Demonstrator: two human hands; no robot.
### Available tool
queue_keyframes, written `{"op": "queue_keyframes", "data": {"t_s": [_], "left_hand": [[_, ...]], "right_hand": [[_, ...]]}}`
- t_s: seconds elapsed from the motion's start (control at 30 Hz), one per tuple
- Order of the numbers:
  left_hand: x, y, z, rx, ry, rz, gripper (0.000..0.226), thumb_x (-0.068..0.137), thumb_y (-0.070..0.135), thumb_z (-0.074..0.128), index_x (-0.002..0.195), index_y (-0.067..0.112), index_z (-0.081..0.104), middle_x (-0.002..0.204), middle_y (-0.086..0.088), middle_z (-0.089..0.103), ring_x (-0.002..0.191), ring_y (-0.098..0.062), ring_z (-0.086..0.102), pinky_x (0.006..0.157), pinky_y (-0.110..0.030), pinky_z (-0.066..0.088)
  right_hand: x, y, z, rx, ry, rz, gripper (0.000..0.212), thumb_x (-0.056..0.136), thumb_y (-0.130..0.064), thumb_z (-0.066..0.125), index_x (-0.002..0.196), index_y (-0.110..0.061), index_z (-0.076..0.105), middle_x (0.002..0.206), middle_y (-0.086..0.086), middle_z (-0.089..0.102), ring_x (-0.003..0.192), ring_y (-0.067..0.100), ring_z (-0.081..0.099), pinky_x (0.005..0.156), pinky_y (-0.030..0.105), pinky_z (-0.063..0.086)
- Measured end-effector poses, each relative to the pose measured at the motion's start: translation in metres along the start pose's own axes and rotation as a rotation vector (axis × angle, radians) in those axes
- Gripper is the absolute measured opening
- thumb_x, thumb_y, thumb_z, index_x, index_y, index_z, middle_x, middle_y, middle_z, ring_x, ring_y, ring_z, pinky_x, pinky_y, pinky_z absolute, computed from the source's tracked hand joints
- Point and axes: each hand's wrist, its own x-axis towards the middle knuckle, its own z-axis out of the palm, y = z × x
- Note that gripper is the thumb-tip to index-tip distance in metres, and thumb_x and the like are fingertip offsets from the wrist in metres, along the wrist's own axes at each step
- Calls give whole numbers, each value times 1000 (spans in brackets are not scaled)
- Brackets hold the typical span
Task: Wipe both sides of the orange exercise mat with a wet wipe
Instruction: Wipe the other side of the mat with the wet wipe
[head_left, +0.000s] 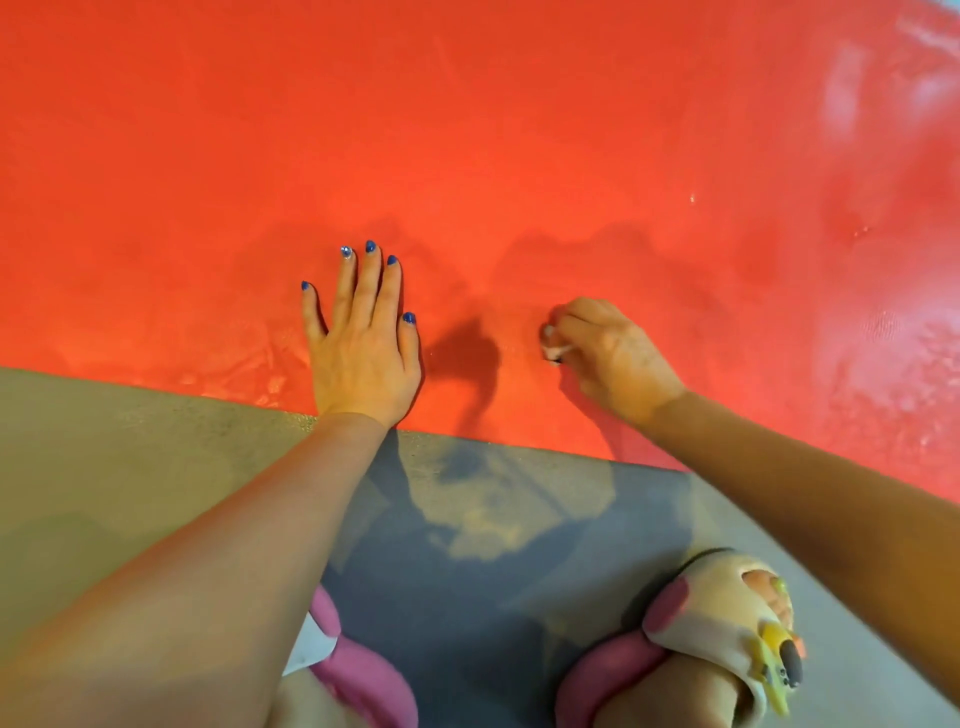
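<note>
Orange mat (467, 130) is being lain flat on the floor (104, 467), pinned by the left hand (361, 343) with flat, spread fingers, while a bunched wet wipe (551, 344) is being pinched in the right hand's (608, 358) grip and pressed near the close edge. Wet sheen is showing at the far right, so this side is judged partly wiped; whether the other side is done cannot be told.

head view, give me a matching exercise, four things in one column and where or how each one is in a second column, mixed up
Things:
1. left hand
2. right hand
3. wet wipe
4. slipper

Places or states:
A. bunched up and pinched in curled fingers
B. on the grey floor, off the mat
C. flat on the mat, fingers straight
D. curled over the mat, holding something white

Pairs: 1-C, 2-D, 3-A, 4-B
</note>
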Motion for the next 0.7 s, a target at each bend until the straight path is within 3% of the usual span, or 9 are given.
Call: {"op": "queue_keyframes", "data": {"t_s": [0.23, 0.33, 0.43, 0.57, 0.63, 0.7], "left_hand": [[0, 2, -4, 4, -20, 2, 59, 102, 34, 30, 157, 14, 33, 168, -2, 21, 156, -22, 11, 123, -59, 7], [0, 2, -5, 3, -20, -4, 58, 102, 34, 30, 157, 15, 32, 168, -2, 21, 156, -22, 10, 123, -59, 6], [-1, 1, -5, 3, -21, -4, 58, 102, 33, 32, 157, 15, 32, 168, -1, 20, 156, -21, 9, 123, -58, 5], [-1, 1, -5, 0, -23, -11, 58, 102, 33, 33, 157, 15, 32, 168, -1, 19, 157, -21, 9, 123, -57, 4], [-1, 0, -4, 10, -14, -8, 58, 102, 32, 34, 158, 15, 32, 168, -1, 19, 157, -21, 9, 123, -58, 5], [-1, 0, -4, 11, -13, 3, 58, 102, 32, 34, 158, 15, 32, 168, -2, 19, 157, -22, 9, 123, -58, 5]], "right_hand": [[-4, 18, -32, -69, -358, -25, 20, 79, -3, 69, 95, -13, 72, 118, 10, 60, 108, 29, 63, 87, 44, 53], [-16, 31, -40, -147, -378, -160, 40, 74, -4, 77, 113, -9, 69, 122, 13, 62, 113, 29, 63, 89, 46, 55], [-31, 34, -33, -155, -283, -122, 42, 81, -6, 72, 122, -12, 64, 126, 12, 59, 112, 29, 61, 90, 41, 54], [-25, 17, -2, -47, -18, -64, 16, 83, -1, 59, 95, -5, 69, 103, 15, 62, 90, 34, 63, 81, 41, 51], [-11, 2, 13, -9, 94, -29, 16, 79, 3, 58, 91, -3, 67, 97, 16, 61, 84, 36, 62, 77, 42, 50], [7, -28, 30, 34, 99, -73, 20, 73, 8, 61, 89, -3, 66, 89, 15, 61, 78, 34, 61, 73, 41, 50]]}}
